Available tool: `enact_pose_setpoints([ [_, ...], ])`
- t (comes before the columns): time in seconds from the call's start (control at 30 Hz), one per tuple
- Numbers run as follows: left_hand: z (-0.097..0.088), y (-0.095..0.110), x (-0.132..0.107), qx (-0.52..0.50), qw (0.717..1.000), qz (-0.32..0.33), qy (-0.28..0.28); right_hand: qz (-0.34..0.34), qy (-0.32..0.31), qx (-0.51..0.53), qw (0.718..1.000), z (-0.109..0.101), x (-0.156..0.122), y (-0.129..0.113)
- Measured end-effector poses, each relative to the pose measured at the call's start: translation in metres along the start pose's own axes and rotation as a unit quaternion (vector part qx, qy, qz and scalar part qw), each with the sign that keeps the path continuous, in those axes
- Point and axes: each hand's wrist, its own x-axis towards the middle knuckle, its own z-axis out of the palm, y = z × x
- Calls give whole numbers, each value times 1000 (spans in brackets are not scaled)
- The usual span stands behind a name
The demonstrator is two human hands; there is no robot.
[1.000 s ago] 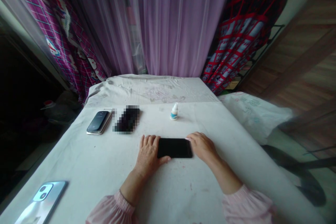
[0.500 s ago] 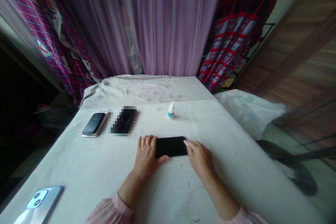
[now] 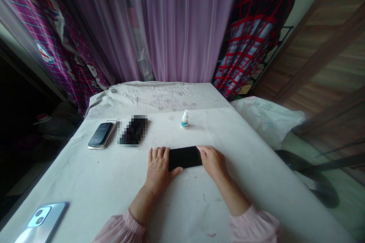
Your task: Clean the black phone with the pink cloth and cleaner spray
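A black phone (image 3: 184, 157) lies flat, screen dark, on the white cloth-covered table (image 3: 256, 159). My left hand (image 3: 158, 165) rests flat at its left end, fingers stretched out and thumb along the near edge. My right hand (image 3: 211, 160) sits at the phone's right end with curled fingers, fingertips pressing on its right edge. Both wrists show pink sleeves.
A small white dropper bottle (image 3: 184, 119) stands behind the phone. A dark phone (image 3: 102, 135) and a blurred-out dark object (image 3: 133, 130) lie at the back left. A light blue phone (image 3: 42, 221) lies face down at the near left corner. Curtains hang behind.
My right hand has slid a little left and closed in on the phone's right end. The view has shifted slightly. My left hand stays in place.
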Motion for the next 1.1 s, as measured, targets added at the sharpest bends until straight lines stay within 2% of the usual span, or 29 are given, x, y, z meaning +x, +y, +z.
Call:
enact_pose_setpoints([
  [0.17, 0, 1, 0, -4, 1000, -3, 1, 20, -5, 87, 996, -9, -33, 10],
  [0.27, -1, 1, 0, -11, 1000, -5, -3, 90, -36, 221, 970, -21, -34, 15],
  [0.33, 0, -1, 0, -18, 1000, -2, -3, 156, -70, 370, 913, -31, -27, 16],
  [0.43, 2, -7, -2, -33, 999, 16, -8, 220, -122, 581, 774, -40, -14, 14],
  [0.5, 3, -13, -5, -42, 999, 26, -9, 233, -145, 663, 697, -42, -9, 10],
  [0.53, 3, -17, -7, -45, 999, 26, -7, 234, -154, 685, 672, -41, -8, 8],
  [0.6, 2, -23, -10, -43, 999, 15, -2, 238, -166, 703, 650, -39, -8, 4],
  [0.67, -1, -27, -13, -39, 999, 3, -3, 240, -166, 692, 660, -37, -8, 0],
  [0.73, -4, -28, -14, -37, 999, -4, -12, 240, -152, 656, 699, -35, -6, -1],
  [0.83, -8, -23, -16, -37, 999, -12, -25, 205, -103, 551, 802, -30, -1, 1],
  [0.9, -8, -18, -18, -40, 999, -13, -32, 155, -46, 433, 887, -25, 3, 6],
  [0.97, -8, -14, -20, -44, 998, -10, -36, 85, 7, 295, 952, -20, 4, 9],
  [1.03, -7, -11, -21, -46, 998, -6, -39, 2, 37, 175, 984, -14, 1, 10],
  [1.1, -7, -9, -21, -47, 998, -4, -43, -66, 51, 89, 993, -8, -4, 8],
])
